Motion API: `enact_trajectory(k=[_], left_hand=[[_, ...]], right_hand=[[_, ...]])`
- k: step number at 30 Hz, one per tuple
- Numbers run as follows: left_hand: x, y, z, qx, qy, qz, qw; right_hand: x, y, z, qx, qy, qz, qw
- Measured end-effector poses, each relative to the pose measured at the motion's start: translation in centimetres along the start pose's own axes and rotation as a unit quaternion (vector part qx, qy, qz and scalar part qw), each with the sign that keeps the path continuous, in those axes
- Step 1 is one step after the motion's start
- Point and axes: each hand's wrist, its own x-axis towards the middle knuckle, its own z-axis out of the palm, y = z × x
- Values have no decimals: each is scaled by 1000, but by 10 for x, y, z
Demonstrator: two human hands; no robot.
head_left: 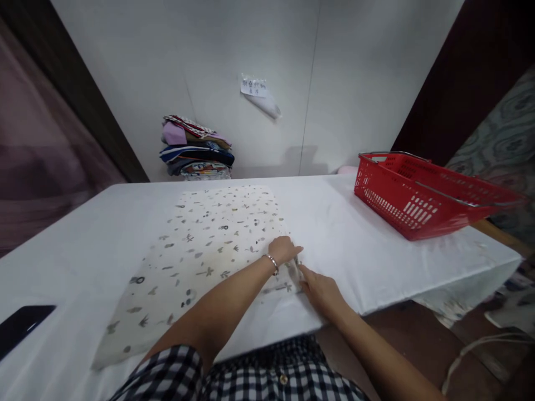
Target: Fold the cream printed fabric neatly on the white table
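A pale cloth [209, 234] printed with small grey and dark motifs lies spread over the table in front of me. My left hand [284, 249], with a bracelet at its wrist, is closed on the cloth's right edge; the thumb points right and the other fingers are mostly hidden. Close beside it, my right hand [321, 287] pinches the same edge near the front right corner. Between the two hands the fabric is bunched and slightly raised. My left forearm crosses over the lower part of the cloth and covers some of it.
The white-covered table [334, 239] stands against a pale wall. A red plastic basket [401, 195] with metal handles sits at its right end. Folded fabrics [198, 150] are stacked at the back left. A dark phone-like object [25, 326] lies at the left edge. A paper note [253, 87] hangs on the wall.
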Motion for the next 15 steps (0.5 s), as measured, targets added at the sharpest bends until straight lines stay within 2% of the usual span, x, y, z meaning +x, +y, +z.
enact_trajectory(k=[4, 10, 15], left_hand=[[2, -8, -2, 0, -14, -5, 1000], [5, -16, -10, -32, -56, -26, 998], [8, -17, -9, -47, -65, -24, 997]], right_hand=[[1, 0, 1, -3, -4, 5, 1000], [2, 0, -3, 46, 9, 28, 999], [8, 1, -9, 107, 17, 84, 991]])
